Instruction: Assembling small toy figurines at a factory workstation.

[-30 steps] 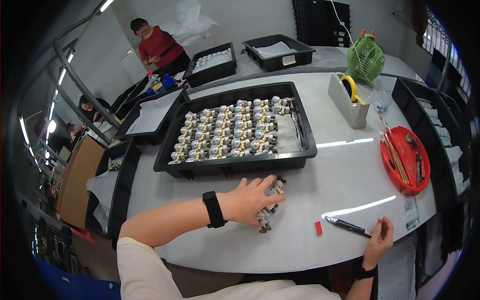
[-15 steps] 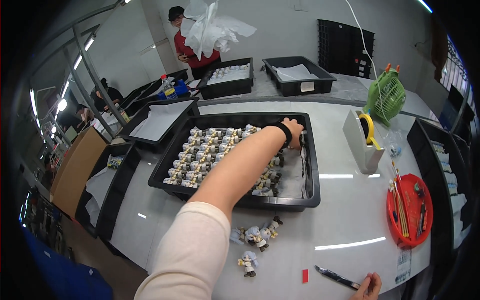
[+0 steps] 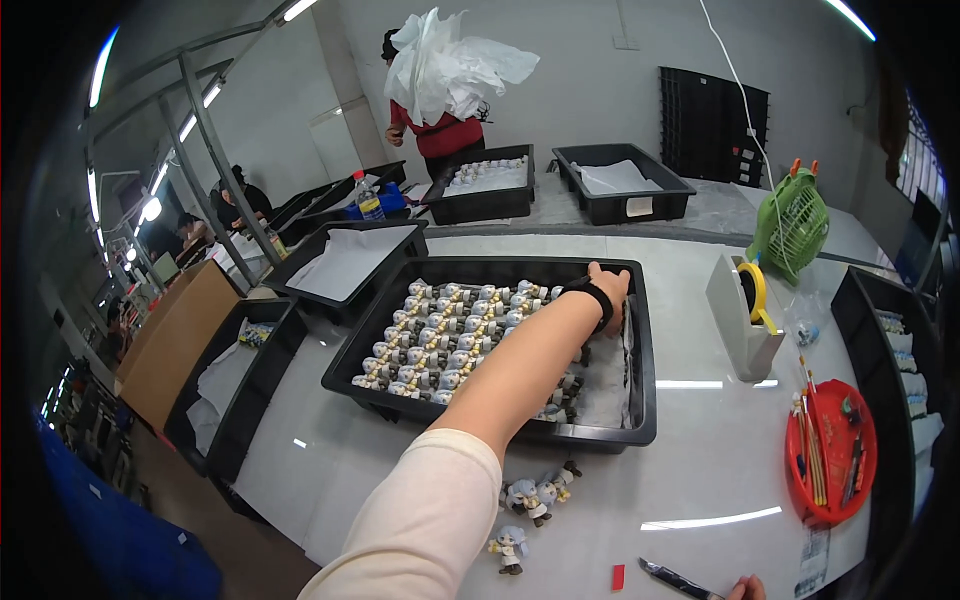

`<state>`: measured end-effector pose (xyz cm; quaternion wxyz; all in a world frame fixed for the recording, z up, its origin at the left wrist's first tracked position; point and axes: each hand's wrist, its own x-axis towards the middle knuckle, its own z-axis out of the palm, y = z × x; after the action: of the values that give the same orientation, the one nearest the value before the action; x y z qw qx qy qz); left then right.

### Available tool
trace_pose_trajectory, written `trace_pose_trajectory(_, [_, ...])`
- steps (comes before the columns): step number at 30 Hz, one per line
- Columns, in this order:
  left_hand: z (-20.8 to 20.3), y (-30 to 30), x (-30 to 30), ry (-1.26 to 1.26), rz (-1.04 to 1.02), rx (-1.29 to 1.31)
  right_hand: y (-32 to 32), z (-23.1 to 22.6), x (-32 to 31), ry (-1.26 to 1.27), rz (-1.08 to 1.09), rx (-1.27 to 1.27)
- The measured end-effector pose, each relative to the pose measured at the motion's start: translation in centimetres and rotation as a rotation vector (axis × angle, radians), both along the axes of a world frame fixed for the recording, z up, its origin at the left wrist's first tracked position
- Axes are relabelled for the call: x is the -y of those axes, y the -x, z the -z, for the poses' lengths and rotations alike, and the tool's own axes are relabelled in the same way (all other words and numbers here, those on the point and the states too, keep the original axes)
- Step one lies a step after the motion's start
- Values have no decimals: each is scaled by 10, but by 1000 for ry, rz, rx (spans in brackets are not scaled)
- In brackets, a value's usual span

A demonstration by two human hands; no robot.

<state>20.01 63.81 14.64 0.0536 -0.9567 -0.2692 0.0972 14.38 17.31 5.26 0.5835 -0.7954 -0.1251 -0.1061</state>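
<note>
My left hand [image 3: 612,287], with a black band at the wrist, reaches into the far right corner of a black tray [image 3: 645,365]. Its fingers curl downward, and whatever is in them is hidden. Rows of small grey-haired figurines [image 3: 432,338] lie in the tray, their right part covered by my forearm. Several more figurines [image 3: 540,493] lie on the table in front of it, with a single figurine [image 3: 509,549] nearer. At the lower edge, my right hand [image 3: 746,588] is mostly cut off, its curled fingertips beside a dark craft knife [image 3: 678,579]; whether it touches the knife is unclear.
A red strip [image 3: 618,577] lies near the knife. On the right are a red basket [image 3: 868,440] of brushes, a tape dispenser [image 3: 738,325] and a green fan [image 3: 790,222]. Black trays [image 3: 685,200] stand around the table. Across it stands a person [image 3: 450,135] behind white sheets.
The whole view has shifted, so the table sits lower and further right. My left hand stays at the tray's far right corner. Less of my right hand shows at the lower edge.
</note>
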Motion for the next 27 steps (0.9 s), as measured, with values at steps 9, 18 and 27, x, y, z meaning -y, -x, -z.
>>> trace_pose_trajectory(9, [-103,165,86,310,428,314,-12,25,5,-10,-31,60])
trace_pose_trajectory(18, [9,301,144,407,319,-43,-15,25,3,28,-55,136])
trace_pose_trajectory(27, [-76,207,94,601,365,324,-13,22,4,34,-28,138])
